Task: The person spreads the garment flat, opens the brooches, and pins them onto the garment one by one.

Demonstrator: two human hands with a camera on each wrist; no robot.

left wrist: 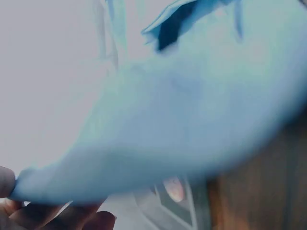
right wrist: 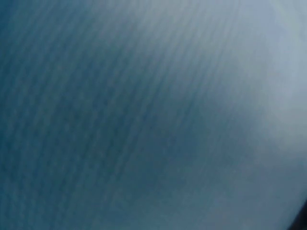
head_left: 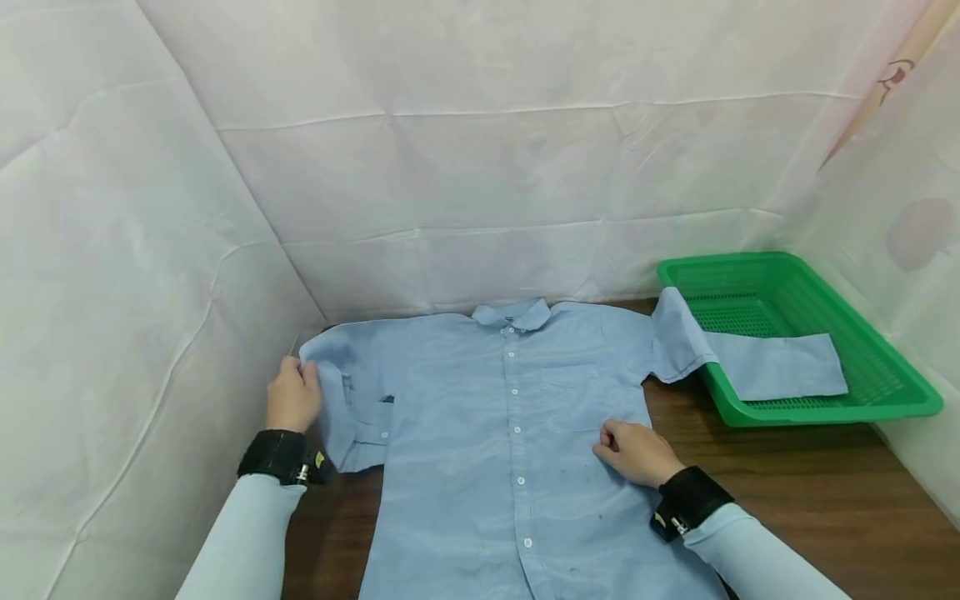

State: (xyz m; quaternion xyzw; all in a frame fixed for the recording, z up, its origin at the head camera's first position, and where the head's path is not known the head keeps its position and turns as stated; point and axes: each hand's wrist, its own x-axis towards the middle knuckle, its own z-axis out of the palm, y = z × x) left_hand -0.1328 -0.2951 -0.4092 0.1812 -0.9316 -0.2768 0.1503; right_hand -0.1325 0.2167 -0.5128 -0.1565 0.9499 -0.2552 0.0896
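Note:
A light blue button-up shirt [head_left: 465,417] lies front up, its collar toward the back wall. At the far left, my left hand [head_left: 294,395] pinches the edge of the folded-over sleeve [head_left: 341,400] between thumb and fingers. The left wrist view shows the raised cloth [left wrist: 158,129], blurred, stretching away from the fingers. My right hand [head_left: 637,452] is over the lower right front of the shirt, fingers loosely curled, with nothing visible in them. Only blurred blue fabric [right wrist: 144,120] fills the right wrist view. The other sleeve [head_left: 678,337] reaches over a basket's rim.
A green plastic basket [head_left: 832,412] stands at the right, with the sleeve's cuff end [head_left: 787,367] lying inside it. Brown wooden tabletop [head_left: 787,475] shows around the shirt. White sheeting [head_left: 480,167] encloses the back and sides.

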